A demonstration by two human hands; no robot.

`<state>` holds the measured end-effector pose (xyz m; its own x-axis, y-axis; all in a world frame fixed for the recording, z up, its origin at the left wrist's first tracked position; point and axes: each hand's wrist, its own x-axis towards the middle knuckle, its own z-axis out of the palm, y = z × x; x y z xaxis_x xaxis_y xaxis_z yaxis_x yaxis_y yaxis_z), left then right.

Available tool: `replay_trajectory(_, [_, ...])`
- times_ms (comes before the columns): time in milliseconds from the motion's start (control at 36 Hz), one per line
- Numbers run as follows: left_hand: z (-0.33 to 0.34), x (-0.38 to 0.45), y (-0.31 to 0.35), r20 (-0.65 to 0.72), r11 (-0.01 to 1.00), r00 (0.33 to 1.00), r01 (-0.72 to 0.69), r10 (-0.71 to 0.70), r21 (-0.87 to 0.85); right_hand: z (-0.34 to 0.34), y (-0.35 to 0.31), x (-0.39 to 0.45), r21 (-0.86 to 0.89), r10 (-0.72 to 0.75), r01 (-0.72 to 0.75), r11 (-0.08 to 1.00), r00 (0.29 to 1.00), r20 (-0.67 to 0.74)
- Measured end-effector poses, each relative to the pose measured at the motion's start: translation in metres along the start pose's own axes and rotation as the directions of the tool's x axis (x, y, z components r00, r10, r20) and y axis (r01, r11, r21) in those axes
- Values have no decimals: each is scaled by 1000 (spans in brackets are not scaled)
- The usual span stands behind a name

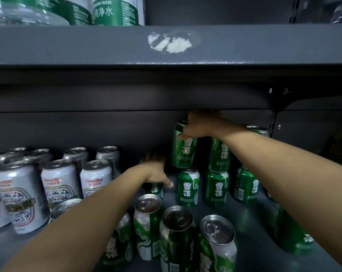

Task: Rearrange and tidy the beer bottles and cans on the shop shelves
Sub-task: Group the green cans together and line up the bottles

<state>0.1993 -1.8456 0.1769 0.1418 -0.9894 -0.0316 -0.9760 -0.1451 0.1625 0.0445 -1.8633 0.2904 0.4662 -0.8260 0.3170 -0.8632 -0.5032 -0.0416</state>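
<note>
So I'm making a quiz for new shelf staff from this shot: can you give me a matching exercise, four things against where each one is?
Things:
1. right hand
2. left hand
3. silver cans
4. water bottles

Places:
A. upper shelf, top left
B. on a green can standing on the shelf floor
C. left side of the lower shelf
D. on the tilted green can on the second tier

Pairs: 1-D, 2-B, 3-C, 4-A

Silver cans (59, 183) at the shelf's left edge read "Chong Qing" in red. Green cans (187, 186) toward the right carry 雪花. The water bottle (115, 10) on the shelf above reads "WATER" and 纯净水.
</note>
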Motion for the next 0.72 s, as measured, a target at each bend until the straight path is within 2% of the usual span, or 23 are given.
replay_trajectory(167, [-1,5,-13,-68,999,998,9,-5,51,9,4,1,-108,10,-5,994,999,47])
replay_trajectory(306, [3,8,-20,-136,996,988,80,-73,42,13,12,6,-95,22,-18,995,999,45])
replay_trajectory(556, [2,9,-24,-184,988,971,145,-152,-49,19,19,7,-125,8,-4,992,999,31])
replay_trajectory(722, [2,1,-23,-216,978,960,151,-180,-144,19,17,7,-247,-25,39,968,998,60])
